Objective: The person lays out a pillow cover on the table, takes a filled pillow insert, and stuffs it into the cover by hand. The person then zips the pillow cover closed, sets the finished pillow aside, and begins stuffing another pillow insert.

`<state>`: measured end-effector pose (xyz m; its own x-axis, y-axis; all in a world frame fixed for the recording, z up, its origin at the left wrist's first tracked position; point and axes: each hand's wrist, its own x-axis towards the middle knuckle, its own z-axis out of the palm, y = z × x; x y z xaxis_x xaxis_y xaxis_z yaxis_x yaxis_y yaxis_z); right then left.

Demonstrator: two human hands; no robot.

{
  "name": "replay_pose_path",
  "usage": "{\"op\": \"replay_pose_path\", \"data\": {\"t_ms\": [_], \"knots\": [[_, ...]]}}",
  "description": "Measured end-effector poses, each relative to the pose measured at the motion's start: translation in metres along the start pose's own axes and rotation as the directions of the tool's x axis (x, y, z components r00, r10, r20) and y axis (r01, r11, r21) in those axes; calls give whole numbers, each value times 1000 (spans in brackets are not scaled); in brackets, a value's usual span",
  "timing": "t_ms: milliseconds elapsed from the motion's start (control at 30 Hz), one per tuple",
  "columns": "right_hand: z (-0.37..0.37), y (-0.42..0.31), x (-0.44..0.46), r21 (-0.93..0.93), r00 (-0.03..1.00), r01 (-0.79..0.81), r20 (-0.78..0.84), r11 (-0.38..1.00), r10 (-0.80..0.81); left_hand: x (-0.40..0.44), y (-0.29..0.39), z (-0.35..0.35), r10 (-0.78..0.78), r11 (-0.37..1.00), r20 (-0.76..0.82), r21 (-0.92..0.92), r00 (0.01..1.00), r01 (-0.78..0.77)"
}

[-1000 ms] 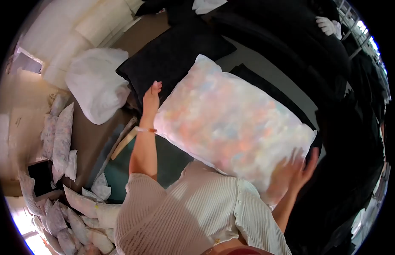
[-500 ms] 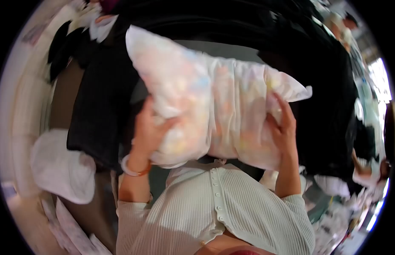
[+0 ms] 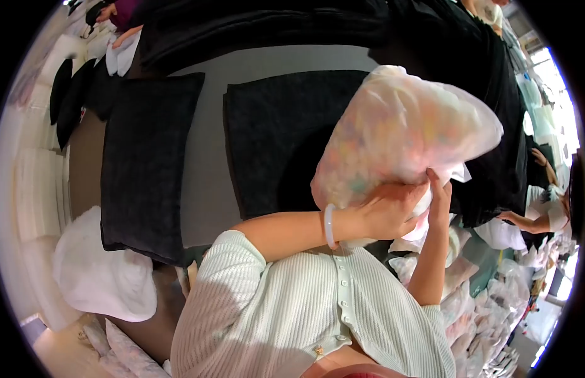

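A white, see-through pillow [image 3: 406,132] with mottled pink, orange and blue filling is folded up in front of my chest. My left hand [image 3: 393,211], with a pale bangle on its wrist, reaches across to the right and presses on the pillow's lower side. Close beside it, my right hand [image 3: 438,198] pinches the pillow's lower right edge. The two hands nearly meet there. Behind the pillow a flat black cloth piece [image 3: 273,132] lies on the grey table [image 3: 207,157]. A filled black cushion [image 3: 147,164] lies to its left.
A white bundle [image 3: 103,268] sits at the lower left. Black fabric [image 3: 261,25] is heaped along the far side. Many white filled bags [image 3: 487,315] are piled at the lower right. Other people's arms show at the upper left [image 3: 127,36] and right [image 3: 525,222].
The pillow has gone from lying flat to being lifted and folded, and has moved right. My left hand has crossed over toward my right. The view has turned.
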<state>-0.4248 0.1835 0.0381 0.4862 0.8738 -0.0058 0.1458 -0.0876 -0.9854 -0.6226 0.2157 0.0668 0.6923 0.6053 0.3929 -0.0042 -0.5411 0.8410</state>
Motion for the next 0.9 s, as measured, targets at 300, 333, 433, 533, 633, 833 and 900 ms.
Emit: {"op": "replay_pose_path", "data": {"t_ms": [300, 333, 433, 533, 633, 833, 900], "knots": [[-99, -17, 19, -116, 985, -22, -175, 993, 1, -8, -69, -125, 12, 999, -700, 45, 714, 27], [-157, 15, 32, -114, 985, 90, -135, 989, -105, -12, -97, -134, -16, 964, -697, 180, 716, 196], [-97, -62, 7, -74, 971, 80, -220, 994, -95, -41, -200, -119, -45, 769, -409, 569, 911, 293], [-60, -77, 19, -196, 986, 147, -46, 969, -159, -36, -230, -119, -34, 692, -233, 697, 972, 191], [0, -105, 21, -230, 978, 200, 103, 952, -181, -23, -243, -134, -87, 676, -97, 726, 991, 130], [107, -95, 7, -625, 951, 308, 196, 717, -237, 20, -274, -210, -314, 930, 13, 205, 949, 305], [136, -99, 2, -730, 922, 370, 216, 574, -320, 28, -232, -230, -355, 932, -70, 53, 932, 359]]}}
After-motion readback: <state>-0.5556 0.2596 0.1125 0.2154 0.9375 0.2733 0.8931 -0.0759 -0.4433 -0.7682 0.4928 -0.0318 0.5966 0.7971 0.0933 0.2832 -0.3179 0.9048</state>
